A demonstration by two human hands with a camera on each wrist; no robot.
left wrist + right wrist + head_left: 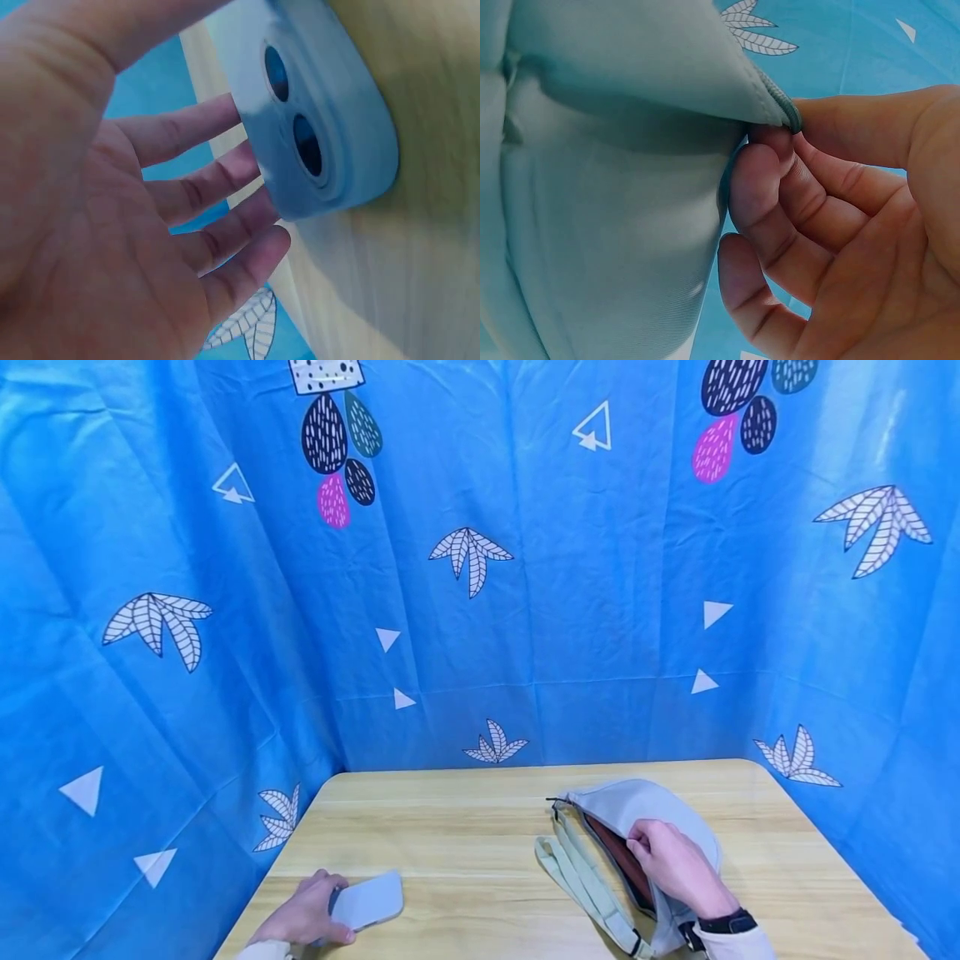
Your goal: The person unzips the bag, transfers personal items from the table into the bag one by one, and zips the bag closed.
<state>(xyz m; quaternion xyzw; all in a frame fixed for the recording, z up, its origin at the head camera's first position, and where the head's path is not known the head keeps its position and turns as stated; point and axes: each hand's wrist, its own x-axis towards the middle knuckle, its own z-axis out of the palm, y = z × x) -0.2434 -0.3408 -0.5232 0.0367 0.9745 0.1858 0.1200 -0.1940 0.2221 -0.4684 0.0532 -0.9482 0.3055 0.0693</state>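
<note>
A light-coloured smartphone (371,902) is over the near left of the table, and my left hand (307,912) grips it by its edges between thumb and fingers. Two round camera lenses show on the phone (360,142) in the left wrist view. On the right lies a grey sling bag (630,802), its zipped mouth parted and a reddish-brown lining (611,842) visible. The fingers of my right hand (678,867) pinch the rim of that opening. Close up in the right wrist view, thumb and index finger hold the zipper edge (786,109). The bag's inside is mostly hidden.
A pale green strap (581,877) trails from the bag along its left side. The wooden table (465,843) has rounded far corners. Blue patterned cloth (465,635) hangs behind it and at both sides.
</note>
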